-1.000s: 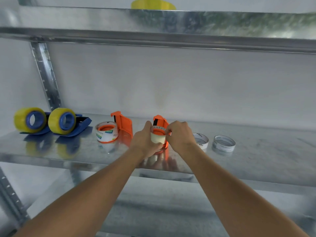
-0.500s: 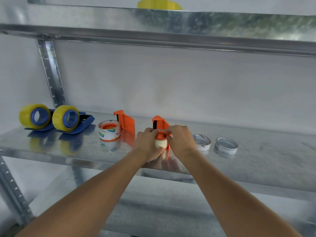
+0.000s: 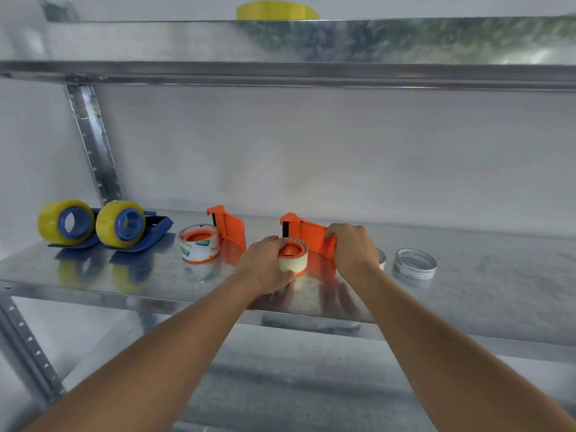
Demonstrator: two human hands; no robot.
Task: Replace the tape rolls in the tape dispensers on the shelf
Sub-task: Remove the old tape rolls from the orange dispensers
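Galvanised steel shelf (image 3: 93, 275) was carrying everything. Both hands were on the orange plastic tape dispenser (image 3: 307, 233) near the middle: the left hand (image 3: 265, 265) had its fingers curled round the cream-coloured tape roll (image 3: 293, 260) sitting on the dispenser's orange hub, and the right hand (image 3: 352, 244) was gripping the dispenser's upright orange wall from behind. Just left of that sat a second orange dispenser (image 3: 229, 227) with a white printed tape roll (image 3: 199, 246) on it, untouched. Further left were two blue dispensers (image 3: 156, 227) side by side, each loaded with a fat yellow tape roll (image 3: 120, 224). Right of the hands, an empty white cardboard core ring (image 3: 414, 263) lay flat on the shelf, and another one (image 3: 381, 257) was mostly hidden behind the right wrist. Up on the top shelf a yellow roll (image 3: 277, 10) poked over the edge.
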